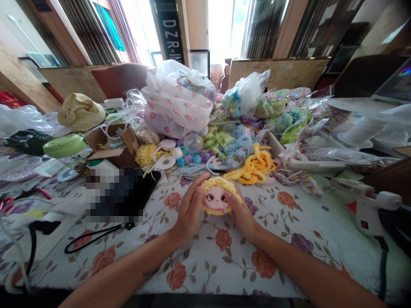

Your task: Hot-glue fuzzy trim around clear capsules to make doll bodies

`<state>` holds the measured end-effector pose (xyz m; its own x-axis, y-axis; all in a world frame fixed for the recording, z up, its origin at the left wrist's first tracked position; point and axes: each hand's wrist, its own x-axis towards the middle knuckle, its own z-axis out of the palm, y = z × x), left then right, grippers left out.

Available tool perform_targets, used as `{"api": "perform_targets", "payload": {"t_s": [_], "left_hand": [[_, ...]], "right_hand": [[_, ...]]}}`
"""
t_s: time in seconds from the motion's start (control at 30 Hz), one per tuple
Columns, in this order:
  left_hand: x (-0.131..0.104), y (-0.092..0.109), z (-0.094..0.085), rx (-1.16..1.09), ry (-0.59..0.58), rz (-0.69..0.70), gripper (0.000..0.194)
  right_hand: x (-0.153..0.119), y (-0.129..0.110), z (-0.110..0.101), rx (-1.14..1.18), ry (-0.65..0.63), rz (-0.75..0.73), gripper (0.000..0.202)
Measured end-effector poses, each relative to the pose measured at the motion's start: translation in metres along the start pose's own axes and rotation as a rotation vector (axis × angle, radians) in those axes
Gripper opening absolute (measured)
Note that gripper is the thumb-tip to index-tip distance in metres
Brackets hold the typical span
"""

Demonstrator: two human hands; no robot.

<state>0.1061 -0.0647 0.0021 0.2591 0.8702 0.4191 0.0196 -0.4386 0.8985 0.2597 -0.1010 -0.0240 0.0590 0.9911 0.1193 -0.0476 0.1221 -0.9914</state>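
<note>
A round doll head (pixel 215 200) with a pink face, big brown eyes and fluffy yellow trim faces up at the middle of the flowered tablecloth (pixel 223 265). My left hand (pixel 189 211) cups its left side, fingers stretched along the edge. Pressed to the opposite side is my right hand (pixel 243 216), its thumb at the face's edge. The head is held between both palms; its underside is hidden. Just beyond the fingers lies a tangle of thick orange-yellow plush cord (pixel 253 167).
A glue gun (pixel 369 209) stands at the right. To the left are a partly blurred black device (pixel 149 188), a black cord loop (pixel 96 235) and a white power strip (pixel 58 222). Behind lie a cardboard box (pixel 123 149), strawberry-print bag (pixel 176 111) and heaped plush yarn (pixel 237 143).
</note>
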Motion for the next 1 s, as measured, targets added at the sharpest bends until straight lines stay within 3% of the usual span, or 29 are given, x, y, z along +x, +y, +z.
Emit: {"api": "perform_targets", "payload": {"t_s": [0.07,0.13,0.2,0.27,0.47,0.57,0.67,0.77,0.83,0.93,1.0], "left_hand": [[0.003,0.001,-0.007,0.052,-0.006,0.276,0.043],[0.007,0.004,-0.013,0.127,-0.150,0.558,0.044],[0.012,0.008,-0.017,0.177,-0.344,0.687,0.043],[0.015,0.011,-0.018,0.161,-0.461,0.663,0.042],[0.020,0.013,-0.021,-0.011,-0.579,0.423,0.037],[0.018,0.012,-0.024,-0.030,-0.446,0.306,0.049],[0.013,0.011,-0.023,0.072,-0.259,0.429,0.054],[0.010,0.011,-0.017,0.197,-0.320,0.667,0.050],[0.011,0.012,-0.014,0.200,-0.395,0.688,0.047],[0.014,0.013,-0.015,0.058,-0.441,0.498,0.035],[0.013,0.013,-0.018,-0.030,-0.422,0.302,0.040]], "right_hand": [[0.001,-0.005,0.000,0.022,-0.008,0.013,0.058],[0.001,-0.011,0.000,0.017,-0.059,-0.007,0.053],[0.002,-0.015,0.001,0.011,-0.123,-0.041,0.048],[0.002,-0.015,0.002,0.017,-0.182,-0.059,0.047],[0.000,-0.009,0.003,-0.044,-0.220,-0.109,0.053],[-0.001,-0.010,0.002,0.003,-0.214,-0.055,0.053],[0.000,-0.012,0.000,0.001,-0.152,-0.019,0.051],[0.000,-0.011,0.001,-0.025,-0.161,-0.110,0.044],[0.000,-0.008,0.001,-0.030,-0.179,-0.149,0.041],[-0.001,-0.007,0.001,-0.075,-0.182,-0.145,0.048],[-0.002,-0.008,0.000,-0.106,-0.180,-0.110,0.055]]}}
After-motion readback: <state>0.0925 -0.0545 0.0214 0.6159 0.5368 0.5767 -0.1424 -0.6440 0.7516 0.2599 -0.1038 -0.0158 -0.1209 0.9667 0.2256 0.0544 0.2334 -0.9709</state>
